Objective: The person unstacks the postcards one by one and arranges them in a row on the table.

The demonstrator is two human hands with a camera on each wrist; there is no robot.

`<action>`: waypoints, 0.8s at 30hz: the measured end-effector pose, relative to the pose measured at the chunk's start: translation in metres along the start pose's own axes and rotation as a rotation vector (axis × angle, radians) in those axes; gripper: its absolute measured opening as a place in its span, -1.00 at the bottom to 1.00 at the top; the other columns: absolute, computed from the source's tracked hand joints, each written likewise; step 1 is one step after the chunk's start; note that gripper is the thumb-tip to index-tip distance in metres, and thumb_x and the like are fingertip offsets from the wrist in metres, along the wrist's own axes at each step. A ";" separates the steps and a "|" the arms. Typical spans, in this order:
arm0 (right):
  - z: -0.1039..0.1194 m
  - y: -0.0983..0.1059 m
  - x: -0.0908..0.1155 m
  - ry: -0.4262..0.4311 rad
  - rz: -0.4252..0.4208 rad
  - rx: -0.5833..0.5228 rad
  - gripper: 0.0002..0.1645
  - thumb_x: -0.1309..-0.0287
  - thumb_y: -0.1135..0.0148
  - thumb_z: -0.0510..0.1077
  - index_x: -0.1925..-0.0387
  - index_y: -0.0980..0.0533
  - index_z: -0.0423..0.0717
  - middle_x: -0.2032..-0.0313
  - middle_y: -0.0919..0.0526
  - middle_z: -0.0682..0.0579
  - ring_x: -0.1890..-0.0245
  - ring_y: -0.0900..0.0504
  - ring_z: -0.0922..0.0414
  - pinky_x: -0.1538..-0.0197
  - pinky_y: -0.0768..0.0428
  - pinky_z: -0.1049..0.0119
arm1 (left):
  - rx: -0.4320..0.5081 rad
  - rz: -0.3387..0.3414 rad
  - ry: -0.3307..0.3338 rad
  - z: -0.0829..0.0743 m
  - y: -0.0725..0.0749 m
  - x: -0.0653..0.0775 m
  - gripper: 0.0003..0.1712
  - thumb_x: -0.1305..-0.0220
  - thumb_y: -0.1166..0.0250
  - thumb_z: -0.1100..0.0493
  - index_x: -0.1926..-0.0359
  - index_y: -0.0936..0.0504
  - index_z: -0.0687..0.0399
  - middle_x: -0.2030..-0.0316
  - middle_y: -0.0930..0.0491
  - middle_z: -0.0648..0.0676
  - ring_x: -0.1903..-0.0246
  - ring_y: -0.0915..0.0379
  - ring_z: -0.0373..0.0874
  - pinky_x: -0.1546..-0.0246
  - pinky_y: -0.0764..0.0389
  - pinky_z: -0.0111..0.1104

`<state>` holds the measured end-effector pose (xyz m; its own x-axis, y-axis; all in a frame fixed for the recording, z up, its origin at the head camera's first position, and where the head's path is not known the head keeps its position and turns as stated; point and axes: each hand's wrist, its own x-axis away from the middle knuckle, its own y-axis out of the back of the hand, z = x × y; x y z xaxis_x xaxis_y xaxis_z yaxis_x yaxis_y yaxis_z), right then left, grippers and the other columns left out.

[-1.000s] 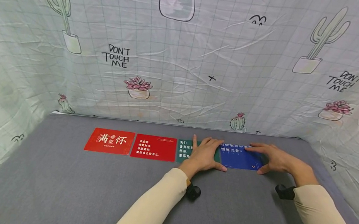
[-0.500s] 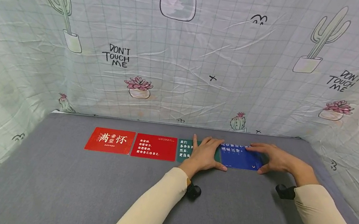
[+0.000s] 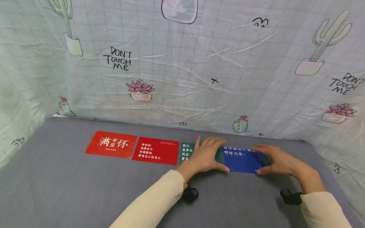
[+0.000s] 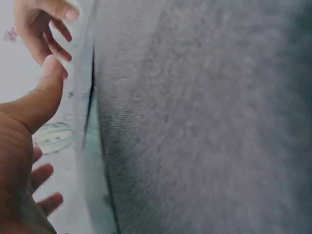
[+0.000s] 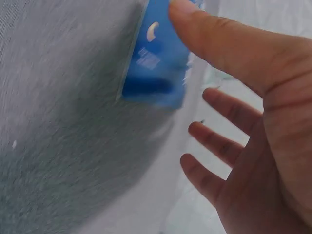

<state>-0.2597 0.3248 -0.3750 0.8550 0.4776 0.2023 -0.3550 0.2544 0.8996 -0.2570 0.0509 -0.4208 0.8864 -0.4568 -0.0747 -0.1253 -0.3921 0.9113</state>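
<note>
In the head view, a blue card [image 3: 240, 163] with white writing lies flat at the right end of a row. My left hand [image 3: 203, 155] is spread over the green card [image 3: 185, 151], partly hiding it, with its thumb beside the blue card's near left corner. Over the blue card's right end, my right hand [image 3: 279, 162] has its thumb and fingers apart. The right wrist view shows that thumb over the blue card [image 5: 153, 63] and the other fingers spread. Both hands look relaxed; whether fingertips touch the cards I cannot tell.
To the left in the same row lie a red card [image 3: 156, 150] and an orange-red card [image 3: 111, 144], both with white writing. The grey tabletop [image 3: 83, 194] ends at a printed cactus cloth [image 3: 190, 63] hanging behind and at the sides.
My left hand has drawn slightly left, showing more of the green card's right edge. My right thumb and fingers have shifted a little left over the blue card. The cards stay in their row.
</note>
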 end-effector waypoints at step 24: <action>0.042 -0.029 0.076 0.120 -0.427 0.073 -0.17 -0.18 -0.29 0.07 -0.40 -0.21 -0.06 -0.34 -0.19 -0.28 -0.35 -0.06 -0.31 -0.13 -0.14 -0.41 | 0.087 -0.372 -0.036 0.084 0.090 0.175 -0.18 -0.11 -0.33 -0.21 -0.35 -0.36 -0.04 -0.33 -0.30 0.04 -0.35 -0.09 0.06 -0.30 -0.02 0.14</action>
